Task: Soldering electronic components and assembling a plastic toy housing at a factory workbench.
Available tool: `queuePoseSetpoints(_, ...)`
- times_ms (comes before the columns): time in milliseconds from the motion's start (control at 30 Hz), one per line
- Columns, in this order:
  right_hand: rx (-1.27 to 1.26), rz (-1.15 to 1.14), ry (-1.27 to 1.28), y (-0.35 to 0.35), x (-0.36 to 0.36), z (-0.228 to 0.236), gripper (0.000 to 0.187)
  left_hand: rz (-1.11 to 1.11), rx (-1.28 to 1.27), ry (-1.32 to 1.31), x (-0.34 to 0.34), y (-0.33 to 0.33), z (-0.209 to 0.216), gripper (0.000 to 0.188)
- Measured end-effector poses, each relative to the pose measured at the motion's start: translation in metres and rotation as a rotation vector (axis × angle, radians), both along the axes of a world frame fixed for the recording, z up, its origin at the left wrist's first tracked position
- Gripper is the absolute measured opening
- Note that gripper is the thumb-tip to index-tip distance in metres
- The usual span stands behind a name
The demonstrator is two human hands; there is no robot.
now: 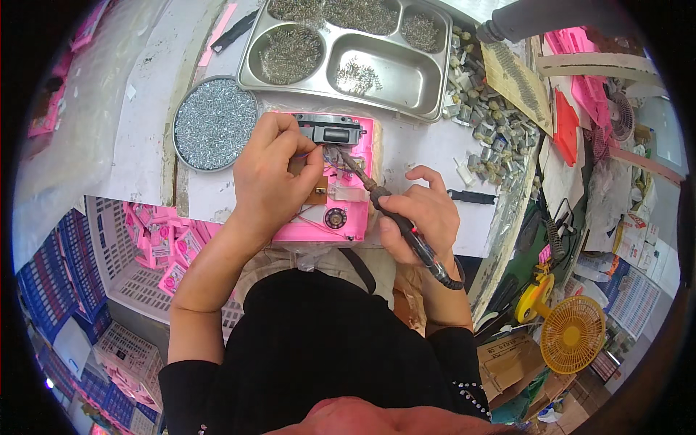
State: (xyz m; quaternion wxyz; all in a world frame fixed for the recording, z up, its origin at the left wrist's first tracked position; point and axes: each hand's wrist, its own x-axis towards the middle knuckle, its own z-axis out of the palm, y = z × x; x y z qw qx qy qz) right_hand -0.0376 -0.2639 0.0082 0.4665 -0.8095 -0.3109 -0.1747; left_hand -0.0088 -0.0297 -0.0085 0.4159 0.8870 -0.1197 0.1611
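My right hand [426, 216] grips a soldering iron [406, 230] by its dark handle. The iron's tip points up and left, into a cluster of thin wires [335, 161] inside an open pink plastic housing [290, 231]. Beside the tip, my left hand [270, 181] is closed in a pinch on what looks like a thin wire; its fingers cover the exact grip. A black rectangular part [346, 135] lies across the housing's far end. Nearer to me sit a brown circuit board [317, 193], partly behind my left hand, and a small round black part [336, 218].
A round dish of small silvery screws [215, 123] stands left of the housing. Behind is a metal compartment tray [391, 98] with small metal parts. Small motors [500, 148] are heaped at right. A crate [130, 272] of pink parts stands lower left, a yellow fan [573, 335] lower right.
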Motion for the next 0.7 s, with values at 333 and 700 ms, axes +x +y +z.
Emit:
queuePoseSetpoints(333,0.009,0.004,-0.008,0.0017,0.0005,0.0012,0.029,0.004,-0.018,-0.003,-0.0005,0.001,-0.001,0.013)
queuePoseSetpoints(700,0.001,0.018,0.0,0.0049,0.0025,0.0022,0.031,-0.009,-0.035,-0.012,0.0001,0.002,-0.0011,0.012)
